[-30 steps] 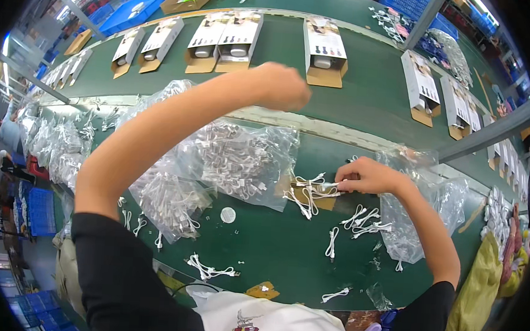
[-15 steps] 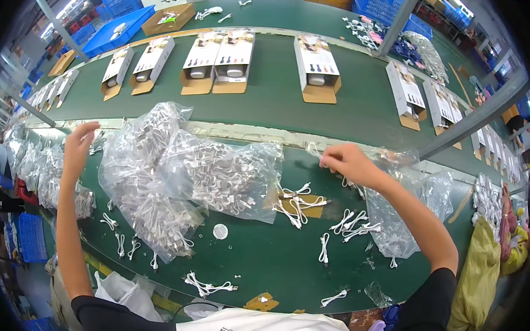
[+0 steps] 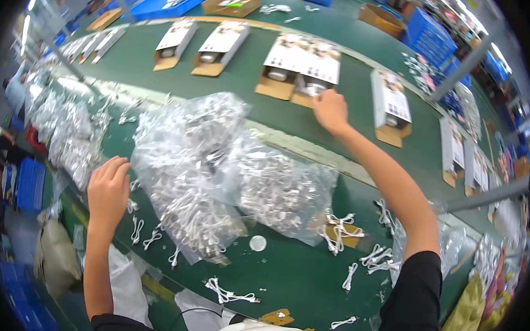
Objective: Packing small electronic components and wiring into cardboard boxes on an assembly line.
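Note:
My right hand (image 3: 332,112) reaches over the green conveyor belt (image 3: 234,81) to the open end of a white printed box (image 3: 320,59). Its fingers are pinched at the brown flap, and whatever they hold is hidden. A rounded white item (image 3: 311,87) shows inside that box. At the left, my left hand (image 3: 109,189) is low over the table beside a large clear bag of white cables (image 3: 191,173). Its fingers are curled together, their tips partly hidden, near some loose white cables (image 3: 132,205).
More white boxes (image 3: 221,44) stand in a row along the belt. A second clear cable bag (image 3: 281,194) and bundled cables (image 3: 338,232) lie on the green table (image 3: 300,283). A metal post (image 3: 488,194) slants at the right. Blue crates (image 3: 430,39) stand behind.
The view has turned, shifting the scene rightward. My right hand has moved from the table, where it pinched a white cable, to a box on the belt. My left hand has come down, its fingers curling.

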Demonstrator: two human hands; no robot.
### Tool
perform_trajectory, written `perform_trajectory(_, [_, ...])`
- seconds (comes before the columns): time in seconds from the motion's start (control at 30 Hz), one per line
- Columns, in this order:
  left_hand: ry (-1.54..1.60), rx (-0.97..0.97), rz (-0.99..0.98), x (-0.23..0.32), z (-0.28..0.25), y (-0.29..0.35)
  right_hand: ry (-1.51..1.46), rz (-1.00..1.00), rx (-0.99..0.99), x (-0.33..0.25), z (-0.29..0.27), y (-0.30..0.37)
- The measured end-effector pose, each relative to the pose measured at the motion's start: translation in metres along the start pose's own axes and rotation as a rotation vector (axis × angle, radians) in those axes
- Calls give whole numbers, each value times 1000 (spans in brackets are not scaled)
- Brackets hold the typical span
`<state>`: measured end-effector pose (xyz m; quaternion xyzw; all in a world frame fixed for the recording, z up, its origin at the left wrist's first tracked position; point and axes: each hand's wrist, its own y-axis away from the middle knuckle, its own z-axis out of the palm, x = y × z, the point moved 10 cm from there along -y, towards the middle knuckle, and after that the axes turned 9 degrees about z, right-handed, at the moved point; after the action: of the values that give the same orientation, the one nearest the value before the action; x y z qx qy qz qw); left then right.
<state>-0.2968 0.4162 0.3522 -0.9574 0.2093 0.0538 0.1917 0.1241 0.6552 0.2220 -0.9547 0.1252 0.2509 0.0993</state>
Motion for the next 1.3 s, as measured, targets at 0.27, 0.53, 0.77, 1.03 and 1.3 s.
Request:
perform_trajectory(0.27, [44,2,-210,-65,16,46,-104,-137,127,-4,3,-30])
perform_trajectory(0.53, [442,53,-338,-100,96,40,-349,-62,-298,33,-66,61])
perform_trajectory(0.77, [218,18,-324,-207,183,53,-171,-226,-491,64,-125,138])
perform_trajectory(1.03, [77,96,-31,-193,211,20,44,-452,-587,108,-125,245])
perform_trajectory(1.3, [195,187,-197,-187,208,18,232,-873,-437,85,-96,271])
